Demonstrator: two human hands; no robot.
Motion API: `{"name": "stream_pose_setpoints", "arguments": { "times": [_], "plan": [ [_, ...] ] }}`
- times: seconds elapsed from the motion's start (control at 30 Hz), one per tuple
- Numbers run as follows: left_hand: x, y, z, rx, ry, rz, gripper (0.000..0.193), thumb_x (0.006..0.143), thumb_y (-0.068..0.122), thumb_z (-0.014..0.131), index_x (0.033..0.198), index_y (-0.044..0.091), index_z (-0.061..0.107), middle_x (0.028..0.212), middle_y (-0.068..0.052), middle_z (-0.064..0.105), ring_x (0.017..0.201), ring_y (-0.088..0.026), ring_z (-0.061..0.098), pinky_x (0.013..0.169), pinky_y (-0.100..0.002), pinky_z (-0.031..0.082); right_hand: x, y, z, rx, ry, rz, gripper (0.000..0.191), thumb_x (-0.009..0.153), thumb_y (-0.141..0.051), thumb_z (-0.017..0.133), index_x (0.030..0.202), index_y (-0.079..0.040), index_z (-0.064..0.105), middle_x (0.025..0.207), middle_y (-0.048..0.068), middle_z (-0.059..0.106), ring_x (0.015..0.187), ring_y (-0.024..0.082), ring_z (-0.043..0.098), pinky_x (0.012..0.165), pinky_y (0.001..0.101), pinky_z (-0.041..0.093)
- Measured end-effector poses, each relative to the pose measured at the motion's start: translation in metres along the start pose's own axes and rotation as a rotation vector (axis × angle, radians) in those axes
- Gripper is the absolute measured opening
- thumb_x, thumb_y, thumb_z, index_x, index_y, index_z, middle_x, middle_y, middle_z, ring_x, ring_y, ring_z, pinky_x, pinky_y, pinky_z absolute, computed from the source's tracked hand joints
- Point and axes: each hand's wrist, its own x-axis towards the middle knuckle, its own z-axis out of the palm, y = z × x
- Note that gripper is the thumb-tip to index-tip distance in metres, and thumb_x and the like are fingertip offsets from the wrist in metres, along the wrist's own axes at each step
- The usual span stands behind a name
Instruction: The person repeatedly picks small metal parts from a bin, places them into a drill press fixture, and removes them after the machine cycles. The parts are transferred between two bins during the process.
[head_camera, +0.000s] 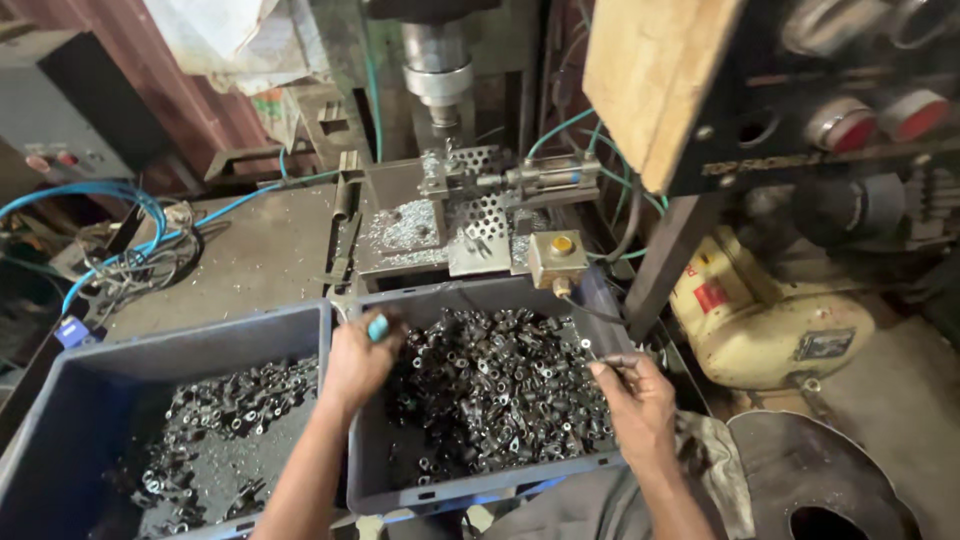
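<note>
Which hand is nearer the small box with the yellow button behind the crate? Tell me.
Right. The right hand is over the right crate's right side, just below the button box. The left hand is at the crate's left edge, farther off.

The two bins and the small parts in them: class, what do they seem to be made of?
Bins: probably moulded plastic, matt blue-grey, with thick rounded rims. Small parts: likely metal, dark with bright glints, ring-like and tubular. The left hand and right hand are over them.
</note>
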Motion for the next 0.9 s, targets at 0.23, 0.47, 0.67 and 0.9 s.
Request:
{"name": "stream_pose_setpoints", "arguments": {
  "times": [0.23,0.47,0.67,0.9],
  "plan": [
    [-0.031,-0.003,0.006,0.071,0.051,-0.023,0.030,0.085,0.020,0.072,0.112,0.007,0.075,0.099,-0.022,0.075,0.094,-0.040,0.072,0.080,-0.045,0.058,0.011,-0.022,0.022,0.142,0.022,0.237,0.011,0.093,-0.007,0.070,0.101,-0.001,0.067,0.091,0.012,0.074,0.074,0.019,0.069,0.064,0.0317,0.053],
    [-0.032,0.008,-0.001,-0.025,-0.083,-0.279,0.033,0.086,0.020,0.065,0.118,0.013,0.071,0.100,-0.018,0.074,0.080,-0.038,0.077,0.077,-0.044,0.060,0.060,-0.061,0.123,0.440,-0.197,0.256,0.018,0.096,-0.009,0.062,0.111,0.001,0.065,0.101,0.013,0.075,0.086,0.022,0.072,0.077,0.0340,0.056],
    [-0.028,0.004,0.001,0.022,0.071,-0.006,0.027,0.083,0.016,0.068,0.109,0.009,0.076,0.102,-0.020,0.075,0.096,-0.040,0.071,0.084,-0.046,0.057,0.144,-0.061,0.204,0.453,-0.132,0.289,0.011,0.098,-0.008,0.062,0.108,-0.004,0.061,0.100,0.013,0.073,0.088,0.022,0.072,0.075,0.0333,0.057],
    [-0.026,-0.005,0.004,-0.008,0.045,-0.033,0.027,0.082,0.014,0.068,0.108,0.009,0.075,0.101,-0.019,0.075,0.095,-0.040,0.071,0.084,-0.045,0.057,0.207,-0.023,0.236,0.483,-0.045,0.266,0.017,0.095,-0.010,0.067,0.110,-0.005,0.061,0.097,0.009,0.070,0.083,0.024,0.071,0.064,0.0327,0.057]
  ]
}}
